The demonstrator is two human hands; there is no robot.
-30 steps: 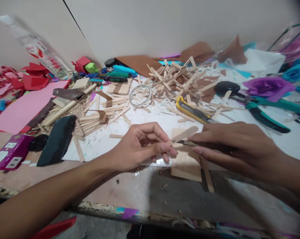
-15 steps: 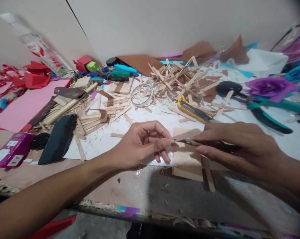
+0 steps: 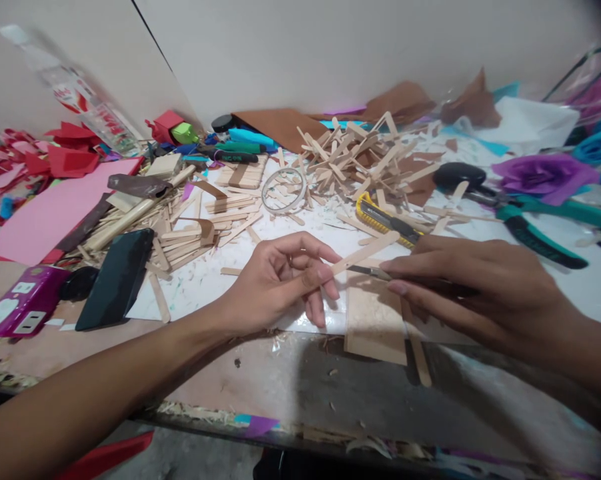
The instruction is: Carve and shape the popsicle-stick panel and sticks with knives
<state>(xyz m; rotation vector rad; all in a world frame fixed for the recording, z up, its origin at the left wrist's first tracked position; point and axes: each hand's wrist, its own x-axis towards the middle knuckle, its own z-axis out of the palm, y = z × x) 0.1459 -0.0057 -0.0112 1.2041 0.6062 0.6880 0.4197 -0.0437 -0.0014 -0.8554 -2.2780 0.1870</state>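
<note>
Between thumb and fingertips, my left hand pinches one end of a popsicle stick, which slants up to the right. My right hand is closed around a slim craft knife. The knife's tip points left and lies close to the stick near my left fingertips; whether it touches is hard to tell. Below both hands, a flat wooden piece rests at the table's front, with another popsicle stick lying along its right side.
A yellow box cutter lies beyond my hands, before a heap of popsicle sticks. A tape roll stands left of it. Green-handled pliers lie right. A phone and a purple power adapter are at left.
The popsicle stick in my left hand has turned so its far end now points up and right, in fuller view. My right hand and knife have shifted slightly up and left.
</note>
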